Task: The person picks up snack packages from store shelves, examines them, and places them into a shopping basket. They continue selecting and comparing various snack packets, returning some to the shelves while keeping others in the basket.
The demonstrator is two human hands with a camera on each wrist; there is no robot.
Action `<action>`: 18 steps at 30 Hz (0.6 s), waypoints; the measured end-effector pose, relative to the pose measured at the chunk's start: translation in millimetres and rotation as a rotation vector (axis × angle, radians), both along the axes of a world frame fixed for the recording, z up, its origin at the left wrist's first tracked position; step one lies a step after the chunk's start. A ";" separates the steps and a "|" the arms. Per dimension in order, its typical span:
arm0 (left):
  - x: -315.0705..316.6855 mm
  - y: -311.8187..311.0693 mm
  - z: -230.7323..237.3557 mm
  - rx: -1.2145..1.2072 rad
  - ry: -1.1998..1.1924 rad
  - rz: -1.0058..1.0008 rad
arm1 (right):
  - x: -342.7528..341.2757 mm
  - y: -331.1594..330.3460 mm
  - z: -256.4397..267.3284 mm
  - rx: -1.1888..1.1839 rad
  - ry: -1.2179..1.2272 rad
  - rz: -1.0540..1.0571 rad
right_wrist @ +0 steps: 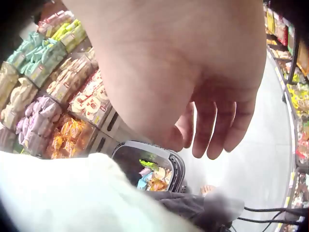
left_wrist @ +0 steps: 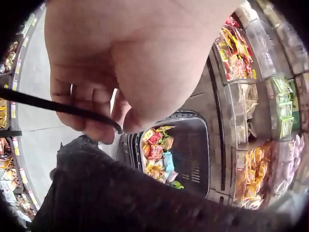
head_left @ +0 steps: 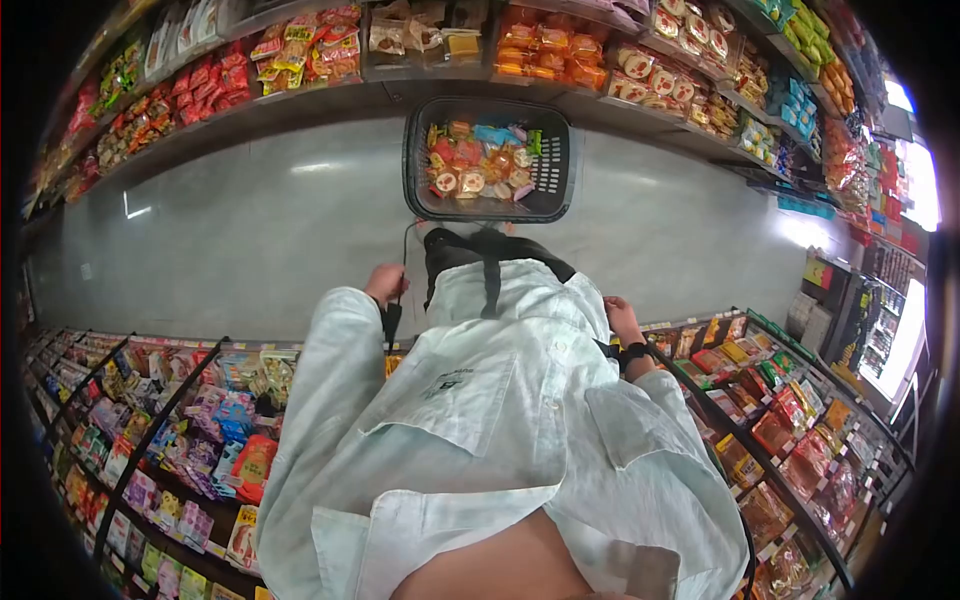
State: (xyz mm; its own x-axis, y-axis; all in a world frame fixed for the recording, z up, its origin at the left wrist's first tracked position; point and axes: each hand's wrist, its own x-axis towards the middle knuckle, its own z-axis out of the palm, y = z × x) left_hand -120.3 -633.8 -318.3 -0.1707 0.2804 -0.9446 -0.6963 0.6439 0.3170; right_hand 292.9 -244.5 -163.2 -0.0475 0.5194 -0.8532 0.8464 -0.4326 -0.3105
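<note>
A dark plastic shopping basket [head_left: 557, 195] stands on the floor in front of the person's feet, holding several small wrapped snacks [head_left: 475, 165]. My left hand [head_left: 387, 283] hangs at the left side, its fingers loosely curled with gaps of light between them. A thin black cord [left_wrist: 58, 105] crosses in front of these fingers in the left wrist view and ends near the thumb tip. At the right side hangs my right hand [head_left: 622, 318], beside the light shirt. Its relaxed fingers show nothing in them in the right wrist view [right_wrist: 212, 125].
Ahead, behind the basket, a shelf [head_left: 430, 72] carries bins of packaged snacks. Racks of bagged goods stand close behind on the left [head_left: 200, 430] and right [head_left: 790, 430]. Grey floor [head_left: 270, 230] runs between the shelving. Thin cables [right_wrist: 270, 210] hang near the right hand.
</note>
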 end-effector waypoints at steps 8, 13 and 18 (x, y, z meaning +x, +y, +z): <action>-18.9 -0.8 9.3 -0.139 0.050 0.091 | 22.7 41.2 -14.1 -0.108 -0.037 -0.004; 28.1 4.3 1.9 -0.190 0.162 0.128 | -30.9 112.5 -39.1 -0.105 -0.025 0.331; 140.1 19.6 -27.3 -0.188 0.120 0.268 | -112.0 191.4 -113.3 -0.100 0.170 0.697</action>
State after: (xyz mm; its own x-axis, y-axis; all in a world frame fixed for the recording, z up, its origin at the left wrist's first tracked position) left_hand 19.8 -614.2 -345.6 -0.3273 0.0333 -0.9443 -0.8134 0.4986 0.2995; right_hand 180.9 -53.0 -276.5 -0.4758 0.2401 -0.8462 0.8792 0.1570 -0.4498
